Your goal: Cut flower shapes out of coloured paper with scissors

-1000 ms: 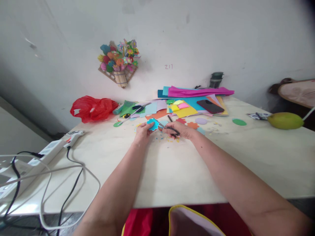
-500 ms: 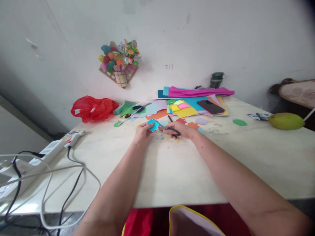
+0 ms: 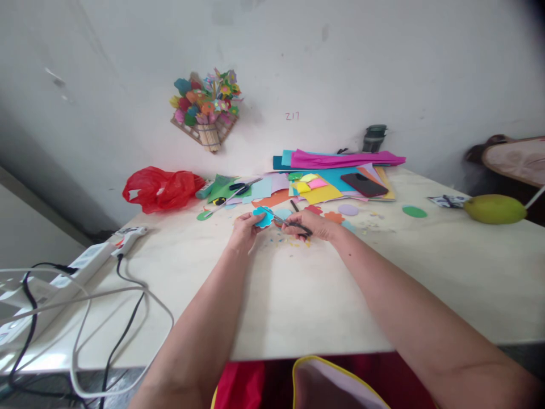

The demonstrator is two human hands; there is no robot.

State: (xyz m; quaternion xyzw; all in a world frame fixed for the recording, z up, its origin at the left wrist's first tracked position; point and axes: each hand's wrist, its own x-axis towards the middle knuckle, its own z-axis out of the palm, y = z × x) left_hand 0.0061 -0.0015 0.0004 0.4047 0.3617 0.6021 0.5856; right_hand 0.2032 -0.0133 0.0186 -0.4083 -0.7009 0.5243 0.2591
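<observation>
My left hand point(image 3: 246, 228) pinches a blue scalloped paper piece point(image 3: 263, 217) by its left side, thumb on top. In my right hand point(image 3: 310, 223) is a pair of scissors point(image 3: 304, 230) with dark handles, the fingers closed through them. The blades point left and reach the upper right edge of the blue paper. Under and around the hands lie small blue and yellow paper scraps point(image 3: 293, 243). Beyond my right hand are an orange paper flower point(image 3: 334, 217) and a lilac paper oval point(image 3: 348, 210).
Behind the hands lie coloured sheets point(image 3: 323, 194), a phone point(image 3: 365, 184) and a second pair of scissors point(image 3: 242, 186). A red plastic bag point(image 3: 164, 188) sits at the back left. Cables and a power strip point(image 3: 80, 275) line the left edge; a yellow-green fruit point(image 3: 494, 209) lies right.
The blue paper and my left hand have shifted very slightly left. My right hand and its scissors have hardly moved.
</observation>
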